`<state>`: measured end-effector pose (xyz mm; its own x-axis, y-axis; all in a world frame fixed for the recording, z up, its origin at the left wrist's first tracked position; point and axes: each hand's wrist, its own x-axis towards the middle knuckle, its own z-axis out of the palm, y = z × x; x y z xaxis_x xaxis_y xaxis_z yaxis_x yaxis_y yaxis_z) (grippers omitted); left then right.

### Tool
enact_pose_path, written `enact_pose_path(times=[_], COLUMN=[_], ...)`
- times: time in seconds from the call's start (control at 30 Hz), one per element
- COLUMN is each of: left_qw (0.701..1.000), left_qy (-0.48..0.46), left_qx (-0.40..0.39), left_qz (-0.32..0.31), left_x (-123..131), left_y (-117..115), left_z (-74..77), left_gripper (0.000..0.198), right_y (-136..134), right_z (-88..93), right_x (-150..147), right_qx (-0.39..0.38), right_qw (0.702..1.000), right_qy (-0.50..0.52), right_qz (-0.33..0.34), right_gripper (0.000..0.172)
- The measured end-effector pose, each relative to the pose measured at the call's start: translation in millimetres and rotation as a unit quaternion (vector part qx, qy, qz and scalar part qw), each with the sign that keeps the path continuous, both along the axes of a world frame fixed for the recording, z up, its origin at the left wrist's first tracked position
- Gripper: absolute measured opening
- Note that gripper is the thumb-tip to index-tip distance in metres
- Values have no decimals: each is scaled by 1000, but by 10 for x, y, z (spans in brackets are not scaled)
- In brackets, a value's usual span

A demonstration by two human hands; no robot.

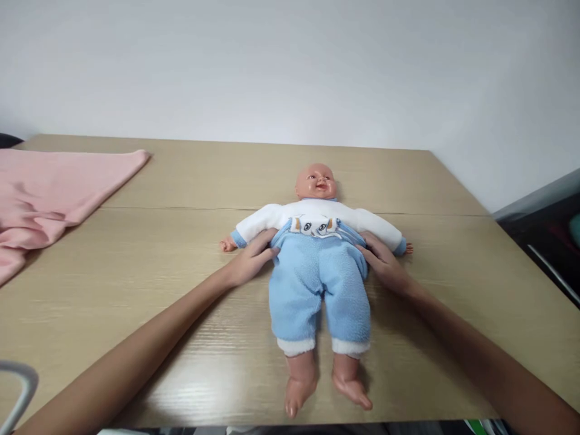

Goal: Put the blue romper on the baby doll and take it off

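Note:
A baby doll (316, 181) lies on its back on the table, head away from me, arms spread and bare feet toward me. It wears a white top (344, 211) with blue cuffs and fleecy light-blue pants (299, 284) with white hems. Across the chest, the pants' upper edge is bunched over a face print with two eyes. My left hand (256, 257) is closed on the pants' side at the waist, fingertips partly hidden by cloth. On the opposite side, my right hand (383, 261) grips the waist edge, its fingers under the doll's sleeve.
A pink cloth (67, 187) lies rumpled at the table's left. The wooden table (203, 175) has a seam across it and meets a pale wall (272, 72) at the back. A grey curved bar (27, 380) shows at lower left, and dark objects (544, 241) stand beyond the right edge.

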<state>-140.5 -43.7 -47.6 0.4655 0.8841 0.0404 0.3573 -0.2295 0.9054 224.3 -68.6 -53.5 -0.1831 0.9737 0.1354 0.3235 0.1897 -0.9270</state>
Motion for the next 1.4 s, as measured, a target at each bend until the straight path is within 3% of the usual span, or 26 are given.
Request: enact_pose_path(times=[0.1,0.23,0.33,0.53,0.8,1.1,1.23,1.4], left_qw=[999,992,985,977,966,934,947,963], left_qy=[8,-59,-103,-174,-226,-329,-298,-247], left_qx=[32,11,20,16,-91,-129,-98,-58], left_qz=[21,114,140,125,81,56,70,93], left_x=[42,163,222,213,145,81,81,128], left_y=[-46,-109,-128,-66,-28,50,73,31], left_z=[-69,-112,-112,-135,-106,-243,-269,-177], left_gripper=[38,31,30,39,44,32,33,40], right_y=[-42,-10,24,41,80,25,-26,-53], right_z=[-84,-182,-171,-101,-110,-92,-58,-78], right_x=[-33,-116,-141,-103,-77,-148,-199,-213], right_qx=[-93,-188,-165,-146,-171,-140,-108,-17], right_qw=[990,950,951,960,948,948,956,970], right_qy=[101,246,255,238,267,280,263,207], right_qz=[-19,-38,-49,-25,-22,-54,-73,-126], right_gripper=[35,44,42,40,40,31,28,28])
